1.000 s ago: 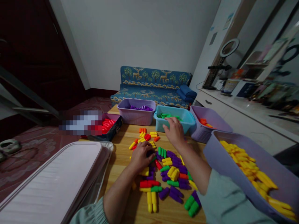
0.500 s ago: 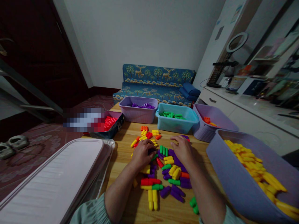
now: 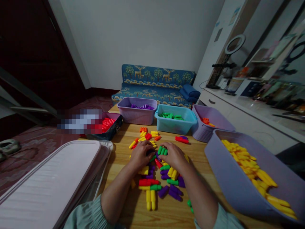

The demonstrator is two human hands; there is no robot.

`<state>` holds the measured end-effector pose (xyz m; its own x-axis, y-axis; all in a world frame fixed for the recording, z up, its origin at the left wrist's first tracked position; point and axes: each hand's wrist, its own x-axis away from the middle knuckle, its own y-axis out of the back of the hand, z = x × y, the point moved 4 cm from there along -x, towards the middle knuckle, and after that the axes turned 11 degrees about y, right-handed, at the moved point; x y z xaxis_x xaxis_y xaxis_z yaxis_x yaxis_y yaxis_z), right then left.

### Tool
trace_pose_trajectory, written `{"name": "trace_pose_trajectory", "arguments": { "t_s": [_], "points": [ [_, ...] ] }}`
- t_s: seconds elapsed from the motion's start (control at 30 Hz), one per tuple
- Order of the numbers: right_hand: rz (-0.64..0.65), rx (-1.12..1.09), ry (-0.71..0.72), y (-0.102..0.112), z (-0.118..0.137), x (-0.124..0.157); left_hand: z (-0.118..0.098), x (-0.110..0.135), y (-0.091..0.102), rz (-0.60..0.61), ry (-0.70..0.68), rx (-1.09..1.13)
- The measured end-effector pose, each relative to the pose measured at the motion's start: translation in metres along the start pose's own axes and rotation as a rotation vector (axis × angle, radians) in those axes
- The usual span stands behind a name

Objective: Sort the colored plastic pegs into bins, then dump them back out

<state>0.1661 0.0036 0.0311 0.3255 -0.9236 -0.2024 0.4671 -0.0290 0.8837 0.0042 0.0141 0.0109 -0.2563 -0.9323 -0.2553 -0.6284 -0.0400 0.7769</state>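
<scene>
Bullet-shaped plastic building blocks in green, purple, yellow, red and orange lie scattered over the wooden table (image 3: 133, 210). My left hand (image 3: 141, 154) rests among them on the left, its fingers curled inward; what they hold, if anything, is hidden. Just across from it, my right hand (image 3: 175, 156) has its thumb and fingertips around a green block (image 3: 162, 150). Between and below the hands are a red block (image 3: 158, 163), purple blocks (image 3: 175, 192) and a joined yellow block (image 3: 151, 199).
Behind the pile stand a purple bin (image 3: 137, 116) of purple blocks, a turquoise bin (image 3: 175, 125) of green ones and a bin (image 3: 201, 130) with orange ones. A large bin (image 3: 224, 171) of yellow blocks is at right. Red blocks fill a dark box (image 3: 111, 132); pale lids (image 3: 52, 178) lie left.
My right hand has moved left and closed in on the green block, uncovering red and purple blocks at the back right. My left hand stays at the pile. The view has shifted slightly.
</scene>
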Motion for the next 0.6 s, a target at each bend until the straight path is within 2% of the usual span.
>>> {"name": "trace_pose_trajectory", "arguments": {
  "t_s": [0.17, 0.3, 0.4, 0.5, 0.6],
  "points": [
    [0.006, -0.029, -0.059, 0.005, -0.007, 0.001, -0.001, 0.000, 0.002, 0.010, 0.003, 0.009],
    [-0.040, -0.190, -0.098, 0.005, -0.019, 0.000, -0.006, -0.003, 0.010, 0.032, -0.019, 0.056],
    [-0.106, -0.302, -0.088, 0.007, -0.023, -0.001, -0.009, -0.005, 0.021, 0.003, 0.033, 0.024],
    [-0.125, -0.314, -0.085, 0.011, -0.021, -0.002, -0.013, -0.004, 0.026, 0.113, 0.098, -0.097],
    [-0.090, -0.258, -0.079, 0.014, -0.016, -0.001, -0.020, 0.002, 0.027, 0.229, 0.093, -0.199]
  ]
}}
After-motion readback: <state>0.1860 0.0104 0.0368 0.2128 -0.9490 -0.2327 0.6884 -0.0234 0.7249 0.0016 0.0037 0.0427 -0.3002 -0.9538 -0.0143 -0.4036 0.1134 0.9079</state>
